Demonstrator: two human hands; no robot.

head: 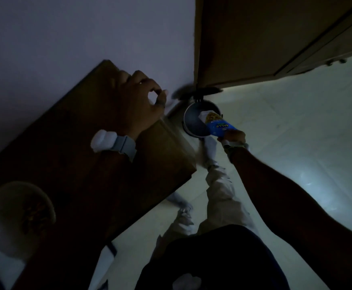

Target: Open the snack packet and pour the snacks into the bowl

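In dim light, a white bowl [7,208] with brownish snacks in it stands on the near left end of a dark wooden table [76,160]. My right hand [232,137] reaches out over the floor, shut on the lower end of a blue snack packet [218,125]. The packet's torn top end points into a round dark bin [192,124] on the floor. My left hand [137,101] rests on the table's far end with thumb and forefinger touching in a ring. Nothing shows in it.
A wooden cabinet or door [254,38] hangs over the bin at the back. The pale tiled floor [307,143] spreads to the right. My pale trousers [219,185] are between the table edge and my right arm. A plain wall [66,38] rises behind the table.
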